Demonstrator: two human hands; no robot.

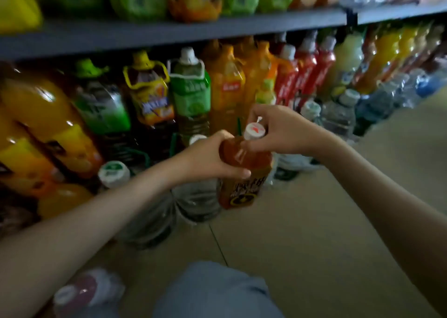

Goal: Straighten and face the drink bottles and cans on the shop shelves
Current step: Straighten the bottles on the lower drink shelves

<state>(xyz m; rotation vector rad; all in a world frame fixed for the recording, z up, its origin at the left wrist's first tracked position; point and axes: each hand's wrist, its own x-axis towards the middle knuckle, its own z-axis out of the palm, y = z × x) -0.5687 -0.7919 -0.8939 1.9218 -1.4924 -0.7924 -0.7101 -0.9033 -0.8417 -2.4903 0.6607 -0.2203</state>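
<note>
Seen from the head camera, one amber plastic drink bottle (244, 172) stands upright in both hands above the pale tiled floor (326, 233); whether its base touches the tiles cannot be told. The left hand (212, 159) wraps the bottle's shoulder, its grip closed round the plastic with the thumb lying across the front. The right hand (280, 130) curls over the white screw cap (254, 131), which bears a red mark, and its grip pinches that cap. The bottle's orange label (244, 192) carries black characters and a dark round emblem, too smeared to read.

Just left of the held bottle stand two clear water bottles, one (196, 204) touching or almost touching it, the other topped by a green-and-white printed cap (113, 174) whose print is illegible. Behind the held bottle, under the grey shelf board (169, 30), a green-labelled bottle with a white carry handle (191, 93) stands beside a dark bottle with a yellow handle (150, 95), whose blue lettering is blurred. Behind and to the right, three red-labelled bottles (304, 73) can be counted. Far to the left are big orange juice bottles (48, 124). Nearer the camera than the held bottle are a blue-grey trouser knee (212, 291) and, to its left, one pink bottle with a white cap (82, 291).
</note>
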